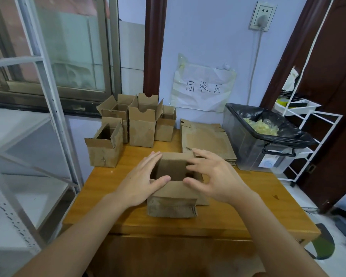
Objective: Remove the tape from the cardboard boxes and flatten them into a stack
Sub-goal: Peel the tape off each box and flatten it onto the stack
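Now open box (173,188) on tabletop (238,208) between both hands: left hand (143,183) flat against left wall, right hand (214,177) loosely curled at right rim, likely squeezing to collapse. Flattened stack (206,140) beyond right hand.

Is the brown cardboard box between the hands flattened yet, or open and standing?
Open and standing: the brown cardboard box shows a hollow interior, top flaps spread.

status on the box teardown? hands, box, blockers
Left hand and right hand open, fingers on the open box rim. Box upright, not flattened. Flat stack behind, five boxes waiting. No blockers.
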A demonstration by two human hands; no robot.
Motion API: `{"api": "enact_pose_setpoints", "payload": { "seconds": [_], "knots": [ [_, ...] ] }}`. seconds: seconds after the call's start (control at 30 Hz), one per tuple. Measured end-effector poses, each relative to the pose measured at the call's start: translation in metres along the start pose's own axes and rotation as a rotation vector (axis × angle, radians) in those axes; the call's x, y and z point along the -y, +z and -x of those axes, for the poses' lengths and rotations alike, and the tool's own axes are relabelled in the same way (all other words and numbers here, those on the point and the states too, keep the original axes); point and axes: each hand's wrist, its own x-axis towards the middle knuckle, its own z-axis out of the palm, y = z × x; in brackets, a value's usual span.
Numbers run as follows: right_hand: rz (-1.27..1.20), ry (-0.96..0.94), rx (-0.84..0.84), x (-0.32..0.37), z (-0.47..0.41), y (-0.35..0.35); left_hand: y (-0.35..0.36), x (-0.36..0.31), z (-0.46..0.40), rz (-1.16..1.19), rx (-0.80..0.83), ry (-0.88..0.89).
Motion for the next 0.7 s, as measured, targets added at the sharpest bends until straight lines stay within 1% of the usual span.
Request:
{"api": "enact_pose_setpoints", "payload": {
  "seconds": [0.07, 0.13, 0.2, 0.3, 0.33, 0.43, 0.5, 0.6, 0.7],
  "knots": [
    [-0.022, 0.060, -0.067, -0.007, 0.013, -0.003, 0.001, 0.001, 0.000, 0.002, -0.008, 0.007],
    [-0.054, 0.134, -0.090, -0.012, 0.029, 0.000, 0.003, 0.004, 0.000, 0.040, -0.026, 0.021],
    [-0.086, 0.220, -0.026, -0.012, 0.046, 0.008, 0.007, 0.006, 0.000, 0.078, -0.055, 0.032],
    [-0.178, 0.344, 0.136, 0.000, 0.063, 0.032, 0.010, 0.004, 0.000, 0.110, -0.090, 0.041],
    [-0.224, 0.372, 0.132, 0.004, 0.066, 0.041, 0.009, 0.003, 0.000, 0.120, -0.095, 0.042],
    [-0.338, 0.412, -0.029, 0.012, 0.068, 0.065, 0.007, 0.002, -0.001, 0.060, -0.125, 0.049],
    [-0.343, 0.395, -0.127, 0.015, 0.070, 0.074, 0.005, 0.004, 0.003, 0.001, -0.224, 0.063],
    [-0.345, 0.405, -0.221, 0.021, 0.074, 0.078, 0.007, 0.005, 0.020, 0.078, -0.393, 0.076],
    [-0.392, 0.432, -0.287, 0.029, 0.083, 0.079, 0.019, 0.003, 0.050, 0.133, -0.451, 0.083]
  ]
}}
